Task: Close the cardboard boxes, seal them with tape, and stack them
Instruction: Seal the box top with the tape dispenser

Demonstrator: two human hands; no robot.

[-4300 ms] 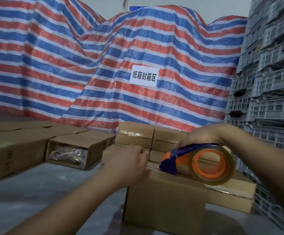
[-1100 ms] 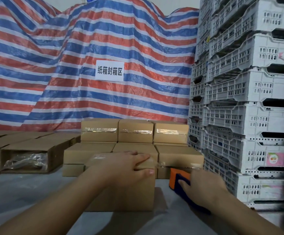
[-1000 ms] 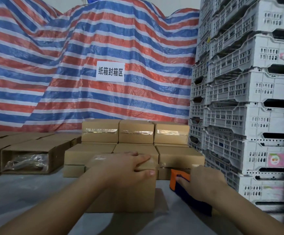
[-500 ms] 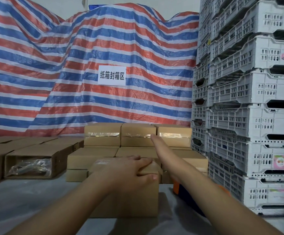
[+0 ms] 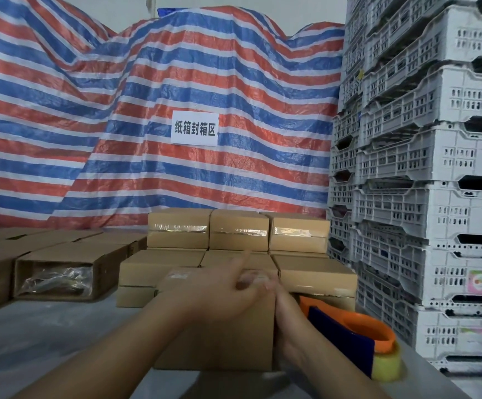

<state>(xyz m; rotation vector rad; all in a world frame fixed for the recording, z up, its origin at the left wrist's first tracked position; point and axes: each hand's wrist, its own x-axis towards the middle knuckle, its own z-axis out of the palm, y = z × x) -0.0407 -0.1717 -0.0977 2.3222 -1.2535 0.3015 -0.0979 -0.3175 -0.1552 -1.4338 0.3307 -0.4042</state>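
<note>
Striped tarpaulin (image 5: 234, 82) in red, white and blue hangs behind the grey worktop (image 5: 46, 341), with a white sign (image 5: 195, 131) pinned on it and grey crates (image 5: 424, 168) towering at the right. Front and centre sits the closed box (image 5: 214, 341), left hand (image 5: 219, 295) draped over its top, fingers relaxed, the grip loose. The right hand (image 5: 284, 306) lies flat along the box's right side (blurred, fingers look straight, clutching nothing). Just beside it rests the tape dispenser (image 5: 349, 338). Taped boxes (image 5: 238, 231) are stacked behind; an open box (image 5: 69, 272) lies at the left.
</note>
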